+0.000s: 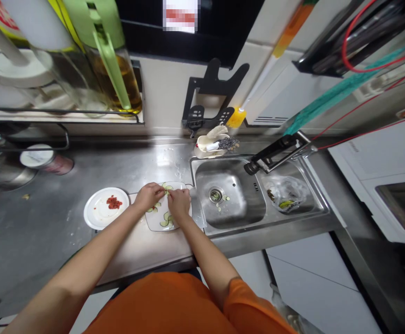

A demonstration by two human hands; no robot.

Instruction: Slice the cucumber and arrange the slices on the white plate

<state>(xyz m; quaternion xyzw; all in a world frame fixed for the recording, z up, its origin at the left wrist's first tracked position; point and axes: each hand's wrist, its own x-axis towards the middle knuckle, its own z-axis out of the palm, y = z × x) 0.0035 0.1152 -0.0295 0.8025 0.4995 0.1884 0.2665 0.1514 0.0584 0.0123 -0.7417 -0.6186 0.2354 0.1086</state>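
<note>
Both hands are over a square white plate (156,224) on the counter, their fingertips close together near its far edge. My left hand (149,195) is closed in a pinch at a thin green-edged cucumber slice (168,188). From the right, my right hand (179,204) pinches at the same slice, its fingers partly hidden. More cucumber slices (166,220) lie in curved groups on the near part of the plate, and others sit by my left fingers. To the left, a round white plate (97,215) carries small chopped red pieces (114,202).
A pale board (133,253) lies beneath the plates. Right of it is a steel sink (247,204) with slices near the drain; its second basin holds a plastic bag (289,191). The faucet (270,155) juts over the sink. A lidded jar (45,159) stands left, below a bottle rack (84,116).
</note>
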